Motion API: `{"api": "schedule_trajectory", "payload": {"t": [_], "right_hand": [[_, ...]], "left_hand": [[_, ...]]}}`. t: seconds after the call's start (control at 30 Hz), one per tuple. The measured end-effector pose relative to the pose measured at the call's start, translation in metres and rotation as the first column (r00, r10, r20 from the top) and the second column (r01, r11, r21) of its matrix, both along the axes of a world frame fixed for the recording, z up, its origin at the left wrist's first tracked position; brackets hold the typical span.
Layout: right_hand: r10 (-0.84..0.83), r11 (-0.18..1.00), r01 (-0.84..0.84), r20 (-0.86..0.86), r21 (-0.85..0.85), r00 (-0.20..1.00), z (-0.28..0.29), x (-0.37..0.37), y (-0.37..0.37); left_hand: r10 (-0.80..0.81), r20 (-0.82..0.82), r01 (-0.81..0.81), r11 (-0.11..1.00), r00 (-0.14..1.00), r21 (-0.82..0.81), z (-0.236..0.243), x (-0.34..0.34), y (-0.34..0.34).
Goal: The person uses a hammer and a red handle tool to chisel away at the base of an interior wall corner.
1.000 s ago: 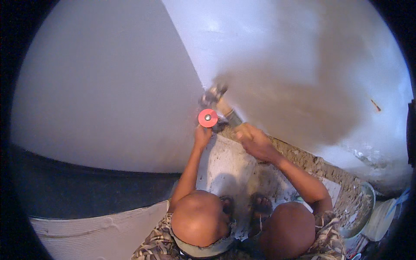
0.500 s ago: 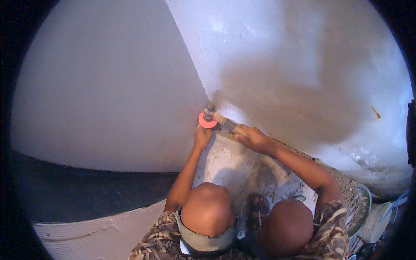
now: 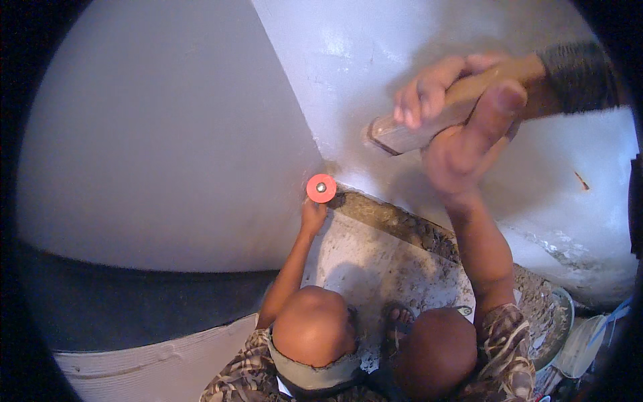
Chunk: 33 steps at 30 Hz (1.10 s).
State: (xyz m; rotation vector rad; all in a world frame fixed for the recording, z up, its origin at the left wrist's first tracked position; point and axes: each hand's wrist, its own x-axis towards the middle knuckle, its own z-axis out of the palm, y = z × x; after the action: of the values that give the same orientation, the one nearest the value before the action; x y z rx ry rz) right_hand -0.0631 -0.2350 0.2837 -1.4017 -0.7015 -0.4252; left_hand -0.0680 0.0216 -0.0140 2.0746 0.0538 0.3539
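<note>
My left hand (image 3: 313, 216) is closed around a chisel just below its round red-orange hand guard (image 3: 313, 194). The chisel's bright metal striking end (image 3: 321, 187) shows in the middle of the guard; its shaft and tip are hidden beneath. High on the right, my right hand (image 3: 462, 127) grips a hammer by its wooden handle (image 3: 529, 72), part of which is wrapped in dark material (image 3: 579, 77). The handle's butt points left, toward the wall corner. The hammer's head is not visible, and the right hand is slightly blurred.
A grey wall (image 3: 167, 154) and a whitish wall (image 3: 362, 74) meet in a corner by the chisel. A rough, broken strip (image 3: 395, 218) with rubble runs along the whitish wall's base. My bare knees are bent below. Clear plastic tubs (image 3: 579, 348) stand at lower right.
My right hand has swung the hammer up and to the right, away from the chisel, uncovering the guard and the striking end. My left hand stays in place.
</note>
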Motion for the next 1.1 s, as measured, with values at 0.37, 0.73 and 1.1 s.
{"api": "schedule_trajectory", "payload": {"t": [0.37,0.73,1.1], "right_hand": [[-0.207,0.812,-0.005,-0.296,-0.583,0.933,-0.177,-0.054,-0.005],[-0.09,0.989,0.106,0.156,-0.1,0.984,-0.028,0.003,-0.01],[-0.254,0.806,-0.217,-0.652,-0.551,0.714,-0.146,-0.058,-0.024]], "left_hand": [[0.026,0.078,-0.028,0.999,0.997,0.018,-0.016,-0.001,0.005],[0.005,0.111,-0.009,0.999,0.994,0.039,-0.006,-0.003,-0.002],[0.02,0.04,-0.021,0.999,0.999,0.037,-0.02,-0.005,0.003]]}}
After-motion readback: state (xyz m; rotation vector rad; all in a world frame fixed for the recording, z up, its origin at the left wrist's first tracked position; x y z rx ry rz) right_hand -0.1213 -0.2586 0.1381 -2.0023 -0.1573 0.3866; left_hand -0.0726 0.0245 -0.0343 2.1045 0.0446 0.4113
